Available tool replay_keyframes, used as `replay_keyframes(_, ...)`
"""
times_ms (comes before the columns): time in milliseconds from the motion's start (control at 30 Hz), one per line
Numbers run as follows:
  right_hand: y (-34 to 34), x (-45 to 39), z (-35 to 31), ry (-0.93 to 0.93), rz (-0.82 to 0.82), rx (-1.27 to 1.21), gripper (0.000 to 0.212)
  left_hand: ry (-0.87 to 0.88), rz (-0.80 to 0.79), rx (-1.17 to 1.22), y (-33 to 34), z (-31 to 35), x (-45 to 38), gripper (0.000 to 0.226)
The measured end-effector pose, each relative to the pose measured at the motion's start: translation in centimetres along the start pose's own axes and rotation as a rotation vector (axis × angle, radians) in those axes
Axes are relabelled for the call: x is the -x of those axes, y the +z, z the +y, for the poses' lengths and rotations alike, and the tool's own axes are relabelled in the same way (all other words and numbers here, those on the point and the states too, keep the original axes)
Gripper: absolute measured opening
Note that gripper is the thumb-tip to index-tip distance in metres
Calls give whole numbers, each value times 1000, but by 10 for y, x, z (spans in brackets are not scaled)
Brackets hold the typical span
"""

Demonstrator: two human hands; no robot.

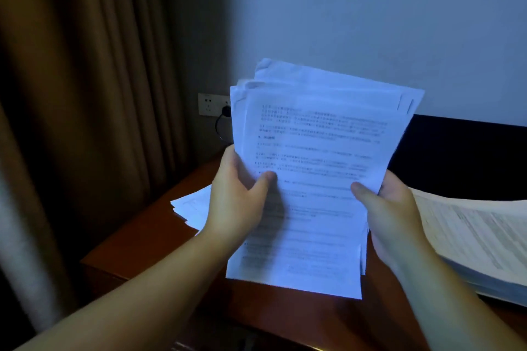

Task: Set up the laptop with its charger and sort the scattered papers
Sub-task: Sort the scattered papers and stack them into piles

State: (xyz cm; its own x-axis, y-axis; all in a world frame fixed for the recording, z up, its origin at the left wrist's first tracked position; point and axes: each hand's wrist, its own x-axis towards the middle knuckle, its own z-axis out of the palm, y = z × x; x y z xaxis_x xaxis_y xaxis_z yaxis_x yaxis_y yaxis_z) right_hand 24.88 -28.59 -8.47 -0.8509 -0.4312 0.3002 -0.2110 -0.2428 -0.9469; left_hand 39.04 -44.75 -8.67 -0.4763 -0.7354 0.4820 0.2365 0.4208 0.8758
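Mid-frame, both hands, left (236, 196) and right (390, 208), grip the papers (310, 179) by their side edges, lifted above the desk (137, 239).

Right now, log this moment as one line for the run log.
step: sorting papers | left hand: holds paper stack | right hand: holds same stack | desk: more sheets, thick pile | plug: in socket

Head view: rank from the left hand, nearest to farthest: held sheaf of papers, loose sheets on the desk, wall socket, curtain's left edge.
1. Held sheaf of papers: gripped by the left hand, thumb on front.
2. Loose sheets: on the desk, just left of that hand.
3. Wall socket: above and behind, with a black plug in it.
4. Curtain: its left edge is at the far left of the frame.
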Motion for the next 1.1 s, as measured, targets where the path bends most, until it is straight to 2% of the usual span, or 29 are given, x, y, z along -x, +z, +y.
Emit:
replay_keyframes(100, -1, -7, -18, -81, -11, -56, 32, 55, 61, 9, 2, 15, -12, 41)
replay_keyframes(167, -4, -7, -20, -98, -38, -58, 34, 43, 42, 62, 2, 15, -13, 44)
replay_keyframes(300, -12, 4, 8, -4, -45, 2, 38, -26, -17, -4, 2, -16, 11, 44)
replay_keyframes(433, -7, 7, 9, 4, 31, 87, 25, -39, -6, -73, 6, -21, 12, 30)
replay_keyframes(533, -2, 0, -14, -69, 70, 68, 21, 1, 26, -16, 10, -2, -1, 24)
replay_keyframes(633, -5, 0, -30, -149, 33, 59, 29, 53, 53, 4, 9, 9, -2, 41)
replay_keyframes(767, -13, 6, -21, -151, -18, 83, 42, 114, 27, -48, 0, 7, -3, 62)
replay_keyframes(900, -12, 8, -22, -161, -28, 91, 48, 156, -21, -99, 4, 17, -8, 61)
replay_keyframes(1100, -22, 10, -10, -92, 2, 90, 23, 51, -96, -187, 5, -8, 7, 57)
